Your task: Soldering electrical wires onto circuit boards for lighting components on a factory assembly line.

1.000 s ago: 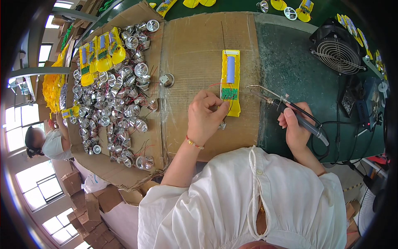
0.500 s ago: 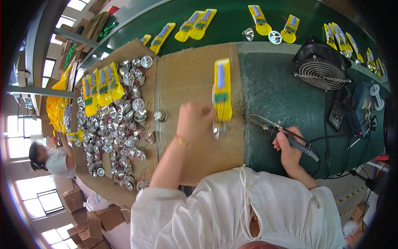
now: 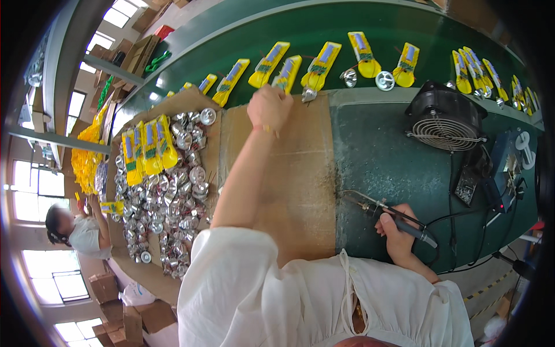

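My left hand (image 3: 270, 108) reaches to the far edge of the work surface. Its fingers are closed on the lower end of a yellow flashlight housing (image 3: 288, 70) with a green circuit board; the hand hides that end. Just right of it lies another yellow housing (image 3: 324, 61), with a silver reflector (image 3: 309, 93) at its near end. In my right hand (image 3: 399, 231) is a soldering iron (image 3: 404, 224) with a thin guide tube along its shaft. Its tip points left, over the seam between the cardboard (image 3: 289, 191) and the green mat (image 3: 376, 139).
Many silver reflectors (image 3: 167, 202) are heaped at left, with several yellow housings (image 3: 150, 147) on top. More housings line the green conveyor belt (image 3: 324, 20). A black fan (image 3: 445, 115) and a blue soldering station (image 3: 503, 173) with cables stand right. Another person (image 3: 81, 231) works far left.
The housing from the cardboard now lies on the belt edge. My left hand has moved away from me to another housing, which has shifted from its neighbour. The right hand keeps the iron.
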`<state>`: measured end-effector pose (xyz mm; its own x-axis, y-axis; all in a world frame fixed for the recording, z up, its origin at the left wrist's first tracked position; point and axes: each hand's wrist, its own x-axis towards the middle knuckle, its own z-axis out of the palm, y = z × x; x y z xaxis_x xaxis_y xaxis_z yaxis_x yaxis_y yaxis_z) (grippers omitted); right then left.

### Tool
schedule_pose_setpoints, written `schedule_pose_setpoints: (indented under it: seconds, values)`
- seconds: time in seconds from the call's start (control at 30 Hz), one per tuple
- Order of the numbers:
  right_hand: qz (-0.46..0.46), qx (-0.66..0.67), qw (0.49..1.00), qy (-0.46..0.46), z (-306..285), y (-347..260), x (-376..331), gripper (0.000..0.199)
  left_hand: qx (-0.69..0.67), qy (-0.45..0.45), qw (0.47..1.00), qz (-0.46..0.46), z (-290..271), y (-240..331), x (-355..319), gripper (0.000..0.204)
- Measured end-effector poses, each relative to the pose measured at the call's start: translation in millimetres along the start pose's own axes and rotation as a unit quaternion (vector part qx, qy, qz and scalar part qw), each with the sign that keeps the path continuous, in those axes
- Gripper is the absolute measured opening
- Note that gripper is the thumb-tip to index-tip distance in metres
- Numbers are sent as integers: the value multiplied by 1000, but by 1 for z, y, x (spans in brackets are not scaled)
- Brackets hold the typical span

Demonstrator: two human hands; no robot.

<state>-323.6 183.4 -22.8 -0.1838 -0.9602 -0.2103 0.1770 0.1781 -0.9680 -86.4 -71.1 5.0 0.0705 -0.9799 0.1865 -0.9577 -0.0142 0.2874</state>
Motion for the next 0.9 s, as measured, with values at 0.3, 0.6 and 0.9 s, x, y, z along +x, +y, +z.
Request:
schedule_pose_setpoints:
  seconds: [0.3,0.6,0.9]
  values:
    - [-31,-1,999,28,4,1,5,14,-106,92,980,141,-51,-12,-219,18]
    - [-47,-8,998,26,10,2,-6,13,115,32,984,-130,-79,-89,-178,37]
    - [-62,0,998,-1,13,-5,-18,14,-74,-17,996,52,-54,-68,-219,21]
